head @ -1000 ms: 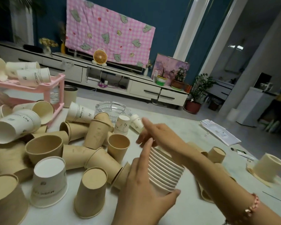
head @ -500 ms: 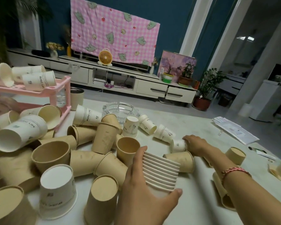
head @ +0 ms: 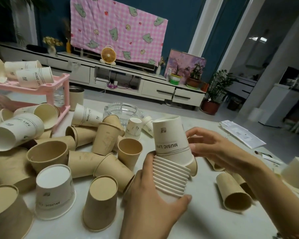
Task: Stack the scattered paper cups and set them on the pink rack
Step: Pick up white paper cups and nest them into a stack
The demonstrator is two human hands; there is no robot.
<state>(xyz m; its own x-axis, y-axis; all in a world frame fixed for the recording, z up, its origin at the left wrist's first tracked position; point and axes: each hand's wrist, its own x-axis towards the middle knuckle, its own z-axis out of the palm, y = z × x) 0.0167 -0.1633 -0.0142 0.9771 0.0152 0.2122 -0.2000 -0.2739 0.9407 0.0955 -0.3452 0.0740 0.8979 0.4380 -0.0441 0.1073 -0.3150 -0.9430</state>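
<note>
Closest to us, our left hand (head: 150, 206) wraps around the stack of white cups (head: 171, 178), with the thumb curled under the lowest rims and the fingers up its left side. We hold the stack bottom-up and slightly tilted. On top of it sits a white cup (head: 170, 138) printed MUSIC LIFE, also upside down, its rim over the topmost ring. Our right hand (head: 212, 149) comes in from the right and holds this cup by its side, curved fingertips (head: 195, 134) against the paper.

Low on the left of the table (head: 205, 214), an inverted brown cup (head: 100, 202) stands just beside an inverted white MUSIC LIFE cup (head: 54, 192). To the right of our hands, a brown cup on its side (head: 235, 195) points its mouth toward us.

Further back lies a heap of brown cups (head: 86, 157), most of them tipped over and touching. One upright brown cup (head: 129, 150) stands just left of the stack. Behind the heap sits a glass ashtray (head: 123, 109).

At the left edge stands the pink rack (head: 48, 90). White cups on the top shelf (head: 34, 77) lie on their sides, and more cups lie at its lower level. Some papers (head: 242, 135) rest near the table's far right edge.

Across the room we see a low white TV bench (head: 162, 88), an orange fan (head: 107, 55) on it, and a pink checked cloth (head: 117, 26) hanging above.
</note>
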